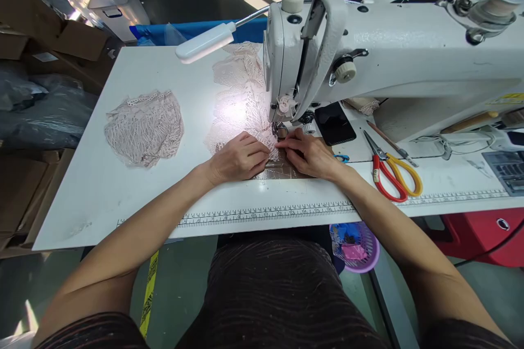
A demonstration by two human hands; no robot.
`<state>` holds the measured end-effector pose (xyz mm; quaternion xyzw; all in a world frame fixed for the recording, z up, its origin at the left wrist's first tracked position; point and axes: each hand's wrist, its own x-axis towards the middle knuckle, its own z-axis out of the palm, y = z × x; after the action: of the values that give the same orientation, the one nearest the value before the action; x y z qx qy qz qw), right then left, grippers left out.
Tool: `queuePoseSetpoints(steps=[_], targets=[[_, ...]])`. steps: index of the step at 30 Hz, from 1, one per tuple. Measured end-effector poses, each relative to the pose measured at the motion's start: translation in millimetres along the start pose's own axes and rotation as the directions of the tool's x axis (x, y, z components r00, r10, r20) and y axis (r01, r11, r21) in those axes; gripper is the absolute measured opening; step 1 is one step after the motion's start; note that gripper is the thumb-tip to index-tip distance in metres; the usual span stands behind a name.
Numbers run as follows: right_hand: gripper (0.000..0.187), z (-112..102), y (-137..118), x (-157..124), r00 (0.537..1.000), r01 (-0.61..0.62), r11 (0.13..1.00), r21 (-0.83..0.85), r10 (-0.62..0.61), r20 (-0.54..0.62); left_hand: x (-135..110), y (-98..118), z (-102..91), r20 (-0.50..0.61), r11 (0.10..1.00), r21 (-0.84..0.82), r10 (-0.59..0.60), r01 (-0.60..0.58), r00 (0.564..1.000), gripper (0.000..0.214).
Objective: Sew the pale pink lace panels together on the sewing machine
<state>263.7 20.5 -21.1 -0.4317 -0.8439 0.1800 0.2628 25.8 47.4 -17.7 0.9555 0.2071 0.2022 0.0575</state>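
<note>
Pale pink lace fabric (239,106) lies on the white table (123,196) and runs under the presser foot (280,130) of a white sewing machine (388,49). My left hand (237,158) rests on the near edge of the lace, its fingers curled and pressing the fabric down. My right hand (309,154) lies just right of it, with fingertips pinching the lace edge close in front of the presser foot. The two hands nearly touch.
A second heap of pink lace (143,126) lies at the left. Red and yellow scissors (391,172), a dark phone (334,122) and a lamp (207,42) are near the machine. A ruler strip (266,214) lines the front edge. A purple basket (356,245) hangs below.
</note>
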Motion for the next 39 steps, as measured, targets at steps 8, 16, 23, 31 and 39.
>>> queuePoseSetpoints(steps=[8,16,23,31,39], targets=[[0.033,5,4,-3,0.996,0.084,0.996,0.004,-0.083,-0.024,0,2,-2.8,0.025,0.998,0.042,0.035,-0.036,0.999,0.018],[0.033,6,7,-5,0.988,0.154,0.988,-0.018,-0.154,-0.011,-1,21,-7.3,0.034,0.992,0.124,-0.016,0.012,0.999,0.022],[0.032,4,3,-5,0.976,0.215,0.974,-0.067,-0.217,-0.014,1,27,-6.3,0.095,0.980,0.195,0.017,-0.035,0.995,0.030],[0.033,6,1,-3,0.984,0.175,0.980,-0.098,-0.176,-0.007,1,23,-6.6,0.023,0.981,0.191,0.028,-0.032,0.999,0.028],[0.034,11,-1,0,0.988,0.146,0.969,-0.201,-0.155,-0.030,-1,21,-2.4,0.035,0.961,0.274,-0.030,0.019,0.999,0.032]])
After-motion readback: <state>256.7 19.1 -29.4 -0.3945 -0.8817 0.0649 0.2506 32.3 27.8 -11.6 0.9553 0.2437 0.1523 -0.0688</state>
